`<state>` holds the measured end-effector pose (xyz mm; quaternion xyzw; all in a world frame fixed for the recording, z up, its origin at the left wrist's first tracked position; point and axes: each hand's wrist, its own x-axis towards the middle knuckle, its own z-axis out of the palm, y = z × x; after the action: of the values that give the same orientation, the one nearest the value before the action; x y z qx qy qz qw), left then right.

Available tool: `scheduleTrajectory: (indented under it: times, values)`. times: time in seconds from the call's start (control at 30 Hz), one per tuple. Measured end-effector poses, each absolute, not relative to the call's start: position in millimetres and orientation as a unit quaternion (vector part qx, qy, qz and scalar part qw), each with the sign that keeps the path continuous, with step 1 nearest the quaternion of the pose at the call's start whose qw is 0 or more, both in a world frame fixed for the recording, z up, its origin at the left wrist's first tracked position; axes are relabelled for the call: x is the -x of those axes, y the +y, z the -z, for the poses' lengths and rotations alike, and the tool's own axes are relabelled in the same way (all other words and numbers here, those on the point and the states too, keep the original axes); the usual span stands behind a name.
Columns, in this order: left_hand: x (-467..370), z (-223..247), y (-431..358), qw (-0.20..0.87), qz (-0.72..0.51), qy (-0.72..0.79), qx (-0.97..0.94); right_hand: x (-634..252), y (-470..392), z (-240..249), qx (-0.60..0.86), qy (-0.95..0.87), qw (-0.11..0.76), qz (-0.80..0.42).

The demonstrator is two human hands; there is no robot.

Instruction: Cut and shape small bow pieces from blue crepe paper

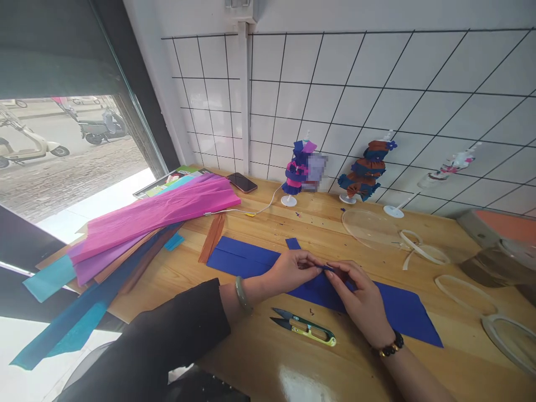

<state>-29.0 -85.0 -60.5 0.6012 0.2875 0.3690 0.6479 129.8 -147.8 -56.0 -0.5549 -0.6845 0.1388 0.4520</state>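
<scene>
Above the wooden table, my left hand (pixel 298 269) and my right hand (pixel 360 298) meet fingertip to fingertip. Both pinch a small dark blue piece of crepe paper (pixel 324 267), mostly covered by the fingers. Under the hands lies a long blue crepe paper sheet (pixel 406 312), reaching out to both sides. A small blue paper scrap (pixel 293 243) sits just beyond its far edge. Yellow-green thread snips (pixel 305 327) rest on the table nearer to me, touched by neither hand.
Pink, purple, brown and teal crepe paper sheets (pixel 163 209) are piled at the left. Along the wall stand a pink-and-blue doll dress (pixel 298 170), a brown-and-blue one (pixel 366 167) and a white stand (pixel 393 211). A phone (pixel 242 182) and a white cable (pixel 268 205) lie behind; clear hoops are at right.
</scene>
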Motion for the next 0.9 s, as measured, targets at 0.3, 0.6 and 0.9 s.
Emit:
scheduleTrajectory:
  times: [0.3, 0.6, 0.9]
  values:
    - [31, 65, -82, 0.604, -0.373, 0.274, -0.649, -128, -146, 57, 0.564, -0.613, 0.499, -0.24]
    - [29, 59, -89, 0.62, -0.334, 0.258, -0.661, -121, -146, 51, 0.575, -0.421, 0.575, -0.402]
    - [26, 65, -89, 0.625, -0.33, 0.294, -0.643, -121, -146, 52, 0.589, -0.452, 0.572, -0.349]
